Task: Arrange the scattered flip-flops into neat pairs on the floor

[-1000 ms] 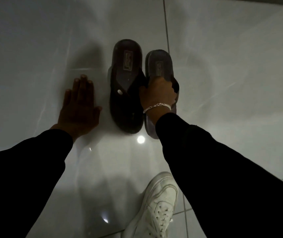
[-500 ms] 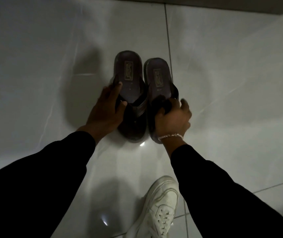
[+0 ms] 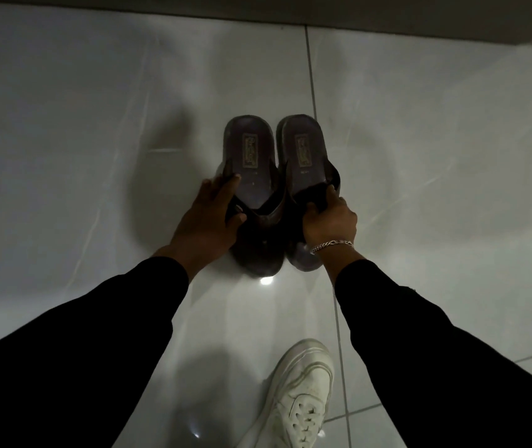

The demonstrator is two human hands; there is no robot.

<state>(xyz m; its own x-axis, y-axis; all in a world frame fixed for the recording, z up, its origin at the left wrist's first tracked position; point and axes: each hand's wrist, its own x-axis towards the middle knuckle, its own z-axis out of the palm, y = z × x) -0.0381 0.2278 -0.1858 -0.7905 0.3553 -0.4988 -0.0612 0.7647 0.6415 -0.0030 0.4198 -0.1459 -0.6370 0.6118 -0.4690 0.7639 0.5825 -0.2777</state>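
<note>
Two dark brown flip-flops lie side by side on the glossy white tiled floor (image 3: 96, 140), heels pointing away from me. My left hand (image 3: 208, 221) grips the strap and outer edge of the left flip-flop (image 3: 250, 156). A chain bracelet sits on the wrist of my right hand (image 3: 329, 221), which grips the strap of the right flip-flop (image 3: 305, 150). The two soles touch or nearly touch along their inner edges. Both toe ends are partly hidden under my hands.
My white sneaker (image 3: 297, 402) stands on the floor close below the flip-flops. A dark wall base or ledge (image 3: 387, 17) runs along the top edge. Tile joints cross the floor at the right.
My left hand left the floor and took hold of the left flip-flop. The right flip-flop slid up level with the left one. Both hands now hold the pair together.
</note>
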